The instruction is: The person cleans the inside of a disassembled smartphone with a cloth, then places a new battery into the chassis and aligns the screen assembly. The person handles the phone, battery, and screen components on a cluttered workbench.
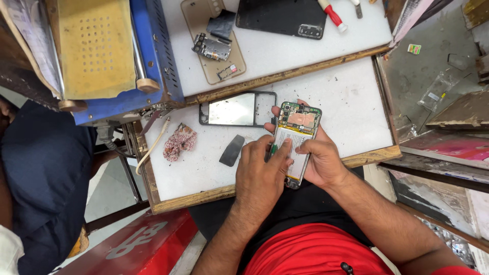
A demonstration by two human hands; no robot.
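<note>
An opened phone [300, 127] with its back off shows a green circuit board at the top and a white battery below. It is tilted above the white worktop [346, 97]. My right hand [322, 164] cradles the phone from underneath, thumb lying across the battery. My left hand [261, 173] presses on the battery's left edge, pinching a small green tool [273, 149] between its fingers. The phone's lower end is hidden by both hands.
A phone frame with a shiny panel [237, 108], a dark grey pick [232, 150], a pink cloth [179, 141] and a white cable [152, 146] lie left of the hands. A gold phone shell [224, 61], black back cover [280, 18], red-handled screwdriver [333, 15] and blue machine [153, 56] sit behind. A person in dark blue [41, 168] stands left.
</note>
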